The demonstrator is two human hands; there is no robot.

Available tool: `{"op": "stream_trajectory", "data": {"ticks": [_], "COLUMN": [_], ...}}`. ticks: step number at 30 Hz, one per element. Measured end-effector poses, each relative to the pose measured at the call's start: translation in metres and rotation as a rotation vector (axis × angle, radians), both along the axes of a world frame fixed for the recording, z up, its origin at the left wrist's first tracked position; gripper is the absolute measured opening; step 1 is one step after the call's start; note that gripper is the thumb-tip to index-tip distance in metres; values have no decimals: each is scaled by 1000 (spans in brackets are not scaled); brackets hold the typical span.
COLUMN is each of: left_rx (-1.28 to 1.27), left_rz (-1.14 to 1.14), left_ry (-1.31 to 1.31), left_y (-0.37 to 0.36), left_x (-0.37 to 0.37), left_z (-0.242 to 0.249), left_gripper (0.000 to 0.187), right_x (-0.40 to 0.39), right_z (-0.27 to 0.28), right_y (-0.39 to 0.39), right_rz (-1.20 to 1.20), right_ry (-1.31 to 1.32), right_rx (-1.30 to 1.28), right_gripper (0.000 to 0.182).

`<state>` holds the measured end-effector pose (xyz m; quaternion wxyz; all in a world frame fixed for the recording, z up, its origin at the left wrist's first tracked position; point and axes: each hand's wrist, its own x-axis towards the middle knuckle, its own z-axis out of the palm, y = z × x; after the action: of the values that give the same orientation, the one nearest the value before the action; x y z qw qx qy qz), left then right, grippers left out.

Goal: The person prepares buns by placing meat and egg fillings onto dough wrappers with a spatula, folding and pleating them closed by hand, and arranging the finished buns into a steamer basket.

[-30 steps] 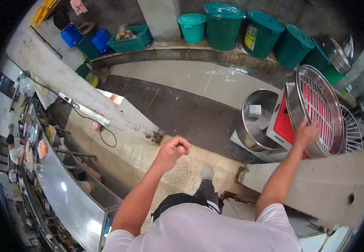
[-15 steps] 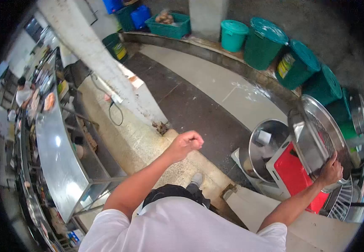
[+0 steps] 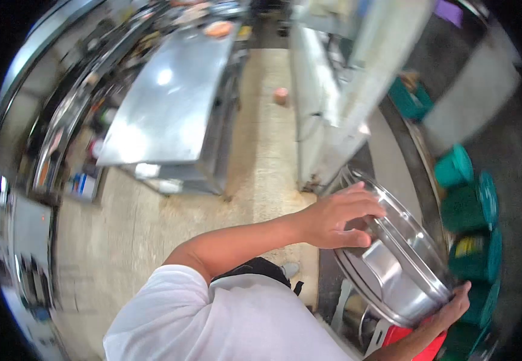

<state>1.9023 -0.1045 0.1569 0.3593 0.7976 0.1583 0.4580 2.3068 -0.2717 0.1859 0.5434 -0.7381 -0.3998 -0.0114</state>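
Note:
A stack of large round steel basins [image 3: 402, 274] is tilted at the lower right, with shiny rims nested together. My left hand [image 3: 339, 219] is at the upper-left rim, its thumb on the near side and its fingers across the edge. My right hand [image 3: 452, 308] grips the lower-right rim, fingers curled at the edge. Under the stack shows part of a red-sided box [image 3: 432, 349] with a white edge. The basins hide most of what stands beneath them.
A long steel table [image 3: 164, 102] stands ahead on the left. A whitish pillar [image 3: 384, 72] rises at right, beside a ledge with a green crate [image 3: 410, 102] and several lidded green bins [image 3: 467, 207]. A small orange-pink object [image 3: 281, 95] lies on the walkway.
The view has swung left toward the walkway. My left hand has come across to the basins' rim. The stack, with my right hand on it, has moved away from the box and nearer my body.

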Motion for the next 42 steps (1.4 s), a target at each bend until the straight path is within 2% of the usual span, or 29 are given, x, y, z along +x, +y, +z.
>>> {"op": "stream_trajectory", "data": {"ticks": [1, 2, 4, 5, 8, 9, 10, 12, 14, 16, 18, 19, 20, 22, 24, 25, 30, 35, 38, 42], "left_rx": [47, 94, 190, 291, 403, 395, 406, 395, 358, 314, 163, 118, 114, 9, 22, 17, -12, -121, -139, -93], "left_rz": [64, 117, 263, 361, 479, 501, 540, 636, 722, 814, 892, 891, 918, 950, 976, 1031, 1182, 1249, 1276, 1320], "left_ry": [-30, -54, -68, -66, -89, -111, -104, -84, -67, -56, -38, -44, -41, -46, -27, -45, -19, 83, 35, 12], "left_y": [-3, -9, -23, -36, -76, -93, -108, -131, -148, -161, -173, -181, -188, -197, -198, -198, -193, -179, -165, -146], "left_x": [-31, -61, -133, -156, -271, -304, -338, -395, -465, -529, -586, -583, -618, -660, -699, -716, -817, -957, -1022, -1100], "left_z": [14, 27, 55, 70, 89, 91, 89, 86, 70, 56, 45, 48, 41, 29, 13, 9, 6, 17, 31, 36], "left_gripper": [73, 75, 76, 77, 78, 78, 78, 77, 76, 75, 72, 68, 68, 66, 66, 67, 67, 65, 66, 70], "right_x": [-19, -47, -114, -84, -190, -227, -282, -392, -454, -547, -619, -621, -659, -715, -764, -790, -918, -1085, -1185, -1291], "right_z": [3, 8, 16, 4, 16, 25, 31, 56, 34, 35, 20, 20, 14, 8, 1, -3, -17, -10, 8, 29], "right_y": [16, 33, 60, 67, 112, 116, 120, 121, 147, 158, 180, 183, 190, 196, 208, 215, 243, 301, 321, 339], "right_rz": [-44, 15, 50, 475, 741, 796, 836, 492, 725, 811, 827, 830, 839, 928, 1030, 1038, 1059, 1163, 1127, 1223], "right_ry": [145, 139, 354, 190, 141, 258, 262, 363, 281, 248, 277, 198, 118, 195, 26, 39, 48, 54, -48, 84], "right_rx": [32, 28, 273, 187, 338, 264, 267, 282, 346, 252, 214, 182, 145, 148, 169, 172, 270, 374, 454, 506], "right_gripper": [55, 55, 59, 62, 63, 61, 61, 59, 55, 54, 52, 54, 56, 55, 54, 54, 53, 54, 55, 55]}}
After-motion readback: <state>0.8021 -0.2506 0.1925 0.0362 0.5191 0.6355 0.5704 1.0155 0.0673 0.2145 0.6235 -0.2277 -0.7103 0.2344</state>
